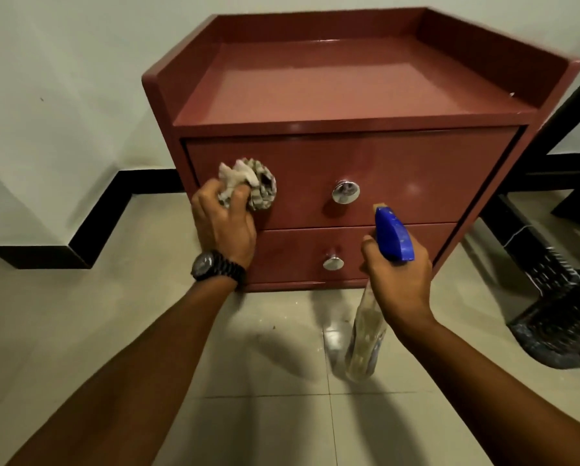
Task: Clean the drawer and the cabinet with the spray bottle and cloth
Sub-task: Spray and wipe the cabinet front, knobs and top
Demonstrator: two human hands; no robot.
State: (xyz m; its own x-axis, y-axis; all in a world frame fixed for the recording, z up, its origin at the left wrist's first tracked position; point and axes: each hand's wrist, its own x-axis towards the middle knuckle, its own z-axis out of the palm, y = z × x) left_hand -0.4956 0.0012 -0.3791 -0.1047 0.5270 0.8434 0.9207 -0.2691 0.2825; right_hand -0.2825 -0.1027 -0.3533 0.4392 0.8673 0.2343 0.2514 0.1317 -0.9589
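A person is facing a small reddish-brown cabinet point(349, 95) standing on a tiled floor point(248, 425) against a pale wall point(63, 79). The left hand point(223, 223), wearing a dark wristwatch point(214, 267), is gripping a crumpled cloth point(251, 186) with curled fingers and pressing it against the left side of the upper drawer point(416, 176), beside its round metal knob point(345, 191). The right hand point(399, 277) is holding a spray bottle point(365, 338) by the neck, fingers wrapped around it, its blue nozzle point(391, 235) pointing toward the drawer front. Pale liquid is showing inside the clear bottle. Both drawers, including the lower drawer point(298, 253), are sitting shut, contents hidden.
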